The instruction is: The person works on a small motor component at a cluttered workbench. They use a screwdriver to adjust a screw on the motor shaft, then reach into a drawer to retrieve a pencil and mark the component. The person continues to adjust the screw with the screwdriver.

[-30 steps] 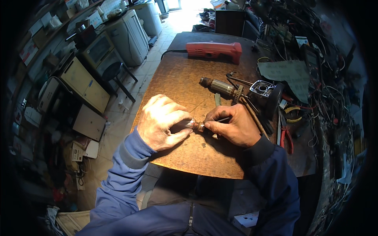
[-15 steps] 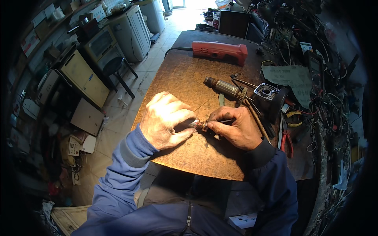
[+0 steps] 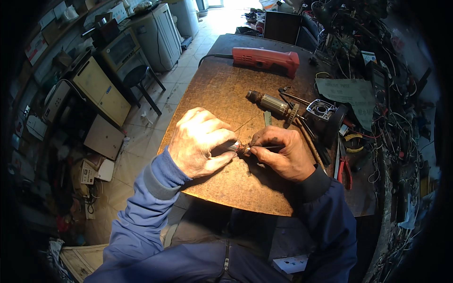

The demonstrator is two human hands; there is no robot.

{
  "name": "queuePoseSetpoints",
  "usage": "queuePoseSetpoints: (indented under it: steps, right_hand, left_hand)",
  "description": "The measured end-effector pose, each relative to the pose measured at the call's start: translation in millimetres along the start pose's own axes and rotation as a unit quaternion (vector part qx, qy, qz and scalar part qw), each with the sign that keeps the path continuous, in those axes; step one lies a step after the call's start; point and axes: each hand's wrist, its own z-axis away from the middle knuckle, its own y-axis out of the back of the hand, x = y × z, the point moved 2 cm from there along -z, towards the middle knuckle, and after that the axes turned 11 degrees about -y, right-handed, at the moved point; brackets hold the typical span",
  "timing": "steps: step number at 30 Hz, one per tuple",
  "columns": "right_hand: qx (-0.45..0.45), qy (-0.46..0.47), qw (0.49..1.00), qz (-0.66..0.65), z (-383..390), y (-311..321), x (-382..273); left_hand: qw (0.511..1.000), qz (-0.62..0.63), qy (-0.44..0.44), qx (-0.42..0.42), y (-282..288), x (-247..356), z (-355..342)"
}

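Left hand (image 3: pixel 200 144): curled around the body of a small motor armature (image 3: pixel 242 149), grasping it; thumb below, fingers over the top, most of the body hidden.
Right hand (image 3: pixel 283 153): thumb and index finger pinching a thin dark tool (image 3: pixel 272 146), its near end at the copper commutator; exact contact too small to tell.
Held armature: between the two hands, over the near part of the wooden tabletop (image 3: pixel 226 191), commutator end pointing right; cannot tell if it touches the wood.
Second armature (image 3: pixel 272 104): lying on the table beyond the right hand, gear at its right end.
Greenish strip (image 3: pixel 268 119): flat on the table, just beside the second armature's near side.
Red power tool housing (image 3: pixel 265 60): on its side near the far edge, black cord out the left end.
Metal housing plate (image 3: pixel 322 109): right of the gear, near a grey-green printed sheet (image 3: pixel 347 94).
Wooden stick (image 3: pixel 309 147): slanting just beyond the right wrist.
Red-handled pliers (image 3: pixel 346 172): right of the right cuff, handles toward the person.
Yellow tape roll (image 3: pixel 353 143): beyond the pliers.
Black stool (image 3: pixel 136 75): on the tiled floor, left of the table.
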Motion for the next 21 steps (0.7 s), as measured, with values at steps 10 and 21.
queuePoseSetpoints:
  steps: [10,21]
  right_hand:
    - [0.002,0.027,1.0,0.009,2.3,1.8,2.0]
    - [0.006,0.046,0.998,0.034,1.2,1.4,4.8]
  left_hand:
    - [1.0,0.013,0.015,-0.012,-1.8,-0.7,3.0]
    - [1.0,0.01,-0.002,0.004,-2.4,-3.0,2.4]
